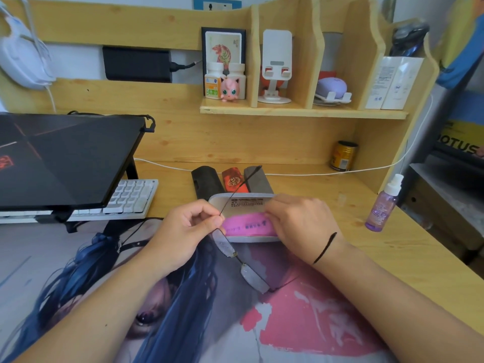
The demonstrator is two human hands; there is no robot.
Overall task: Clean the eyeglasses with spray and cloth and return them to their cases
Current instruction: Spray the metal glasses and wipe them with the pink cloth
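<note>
My left hand point(188, 229) pinches a pair of thin rimless eyeglasses point(239, 263) at the hinge. One temple arm sticks up toward the back and the lenses hang down over the desk mat. An open grey glasses case point(235, 203) lies just behind my hands, with a pink cloth point(246, 225) inside it. My right hand point(298, 218) holds the right end of the pink cloth, fingers curled over it at the case. Behind the open case lie three closed cases: black point(204, 179), red point(231, 179) and grey point(258, 182). A purple spray bottle point(382, 205) stands at the right.
A printed desk mat point(301, 318) covers the near desk. A closed black laptop point(65, 158) sits on a stand at the left over a white keyboard point(131, 196). A yellow can point(343, 155) stands at the back right, and a white cable point(301, 174) runs behind the cases.
</note>
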